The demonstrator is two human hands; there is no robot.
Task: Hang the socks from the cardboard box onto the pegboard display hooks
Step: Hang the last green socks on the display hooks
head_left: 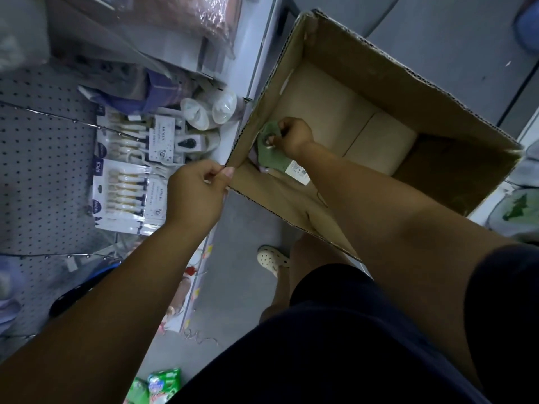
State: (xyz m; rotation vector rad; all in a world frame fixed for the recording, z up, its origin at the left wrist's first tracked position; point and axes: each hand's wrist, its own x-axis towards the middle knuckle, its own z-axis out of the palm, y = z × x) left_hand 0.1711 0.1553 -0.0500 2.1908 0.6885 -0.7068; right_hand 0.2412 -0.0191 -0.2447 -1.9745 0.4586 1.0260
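An open cardboard box (408, 91) sits tilted at centre right, its bottom mostly bare. In its near left corner lies a pair of green socks (272, 158) with a white label. My right hand (294, 138) reaches down into the box and is closed around the top of the green socks. My left hand (198, 193) pinches the box's near left corner edge between thumb and fingers. The grey pegboard (40, 158) with thin wire hooks fills the left side.
Packs of cutlery (128, 193) hang on the pegboard beside my left hand, with bagged goods above them. A white shelf edge (230, 135) runs between pegboard and box. Below are the grey floor, my leg and a white clog (271, 258).
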